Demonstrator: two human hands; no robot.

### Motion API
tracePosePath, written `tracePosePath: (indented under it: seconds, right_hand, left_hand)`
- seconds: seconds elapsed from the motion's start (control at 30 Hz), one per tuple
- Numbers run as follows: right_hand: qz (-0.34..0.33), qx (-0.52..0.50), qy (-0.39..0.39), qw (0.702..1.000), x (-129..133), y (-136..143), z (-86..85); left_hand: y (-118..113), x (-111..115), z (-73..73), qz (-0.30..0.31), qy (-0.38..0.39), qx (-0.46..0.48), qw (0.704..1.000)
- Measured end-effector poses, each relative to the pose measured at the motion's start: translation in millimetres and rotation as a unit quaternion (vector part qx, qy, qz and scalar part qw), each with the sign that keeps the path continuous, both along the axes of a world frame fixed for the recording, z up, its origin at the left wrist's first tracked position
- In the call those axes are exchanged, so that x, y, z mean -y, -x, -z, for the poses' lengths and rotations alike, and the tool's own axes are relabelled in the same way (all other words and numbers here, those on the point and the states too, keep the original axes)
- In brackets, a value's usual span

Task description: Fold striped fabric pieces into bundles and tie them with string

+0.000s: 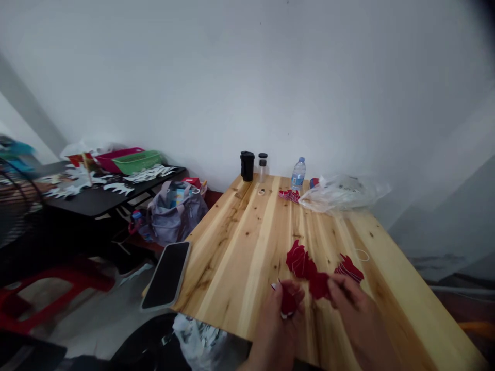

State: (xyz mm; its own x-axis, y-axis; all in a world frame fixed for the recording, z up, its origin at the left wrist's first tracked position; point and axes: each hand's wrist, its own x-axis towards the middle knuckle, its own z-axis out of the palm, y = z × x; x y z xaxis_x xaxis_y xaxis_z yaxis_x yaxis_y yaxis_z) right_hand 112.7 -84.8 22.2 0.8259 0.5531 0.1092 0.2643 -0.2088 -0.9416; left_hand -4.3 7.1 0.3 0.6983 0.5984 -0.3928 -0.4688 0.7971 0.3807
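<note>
My left hand point(274, 322) is curled around a dark red cut-out piece point(287, 304) with a white edge, low over the near part of the wooden table. My right hand point(353, 309) pinches another flat red piece point(318, 287) between thumb and fingers, slightly blurred. Just beyond the hands, a fanned row of red cut-out pieces point(297, 259) with jagged outlines lies on the wood. A smaller stack of red pieces point(349, 269), showing white edges, rests past my right hand. Beside that stack is a thin white loop point(362, 255). The material of the pieces cannot be made out.
At the table's point(232, 263) far end stand a black cup point(247, 166), a clear jar point(263, 170), a water bottle point(298, 174) and a plastic bag point(344, 193). A phone point(166, 275) lies at the left edge. A grey bag point(178, 211) sits by a black table point(96, 203).
</note>
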Motion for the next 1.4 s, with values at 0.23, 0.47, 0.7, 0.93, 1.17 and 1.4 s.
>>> tracePosePath:
  seconds: [0.23,0.47,0.7,0.93,1.17,1.4]
  right_hand:
    - [0.017,-0.251,0.002,0.968,-41.4,-49.7,23.5]
    - [0.025,-0.032,0.080,0.996,-23.2,-38.5,24.1]
    - [-0.193,0.536,0.008,0.822,-10.0,26.3,-2.2]
    - [-0.206,0.478,-0.015,0.854,17.5,18.6,-1.0]
    - [-0.118,0.577,-0.015,0.808,31.7,13.1,12.1]
    - [-0.095,0.527,-0.013,0.844,33.7,-5.9,25.8]
  left_hand:
    - [0.7,-18.9,-17.4,0.023,0.013,0.028,0.999]
    - [5.0,-27.2,-21.7,0.055,0.033,0.097,0.993]
    - [10.6,-6.9,-27.5,0.097,0.012,0.078,0.992]
    - [6.9,16.0,-27.8,0.121,0.011,0.053,0.991]
    - [-13.8,32.0,-26.8,0.115,0.055,-0.001,0.992]
    - [-31.3,30.5,-14.2,0.124,0.075,0.019,0.989]
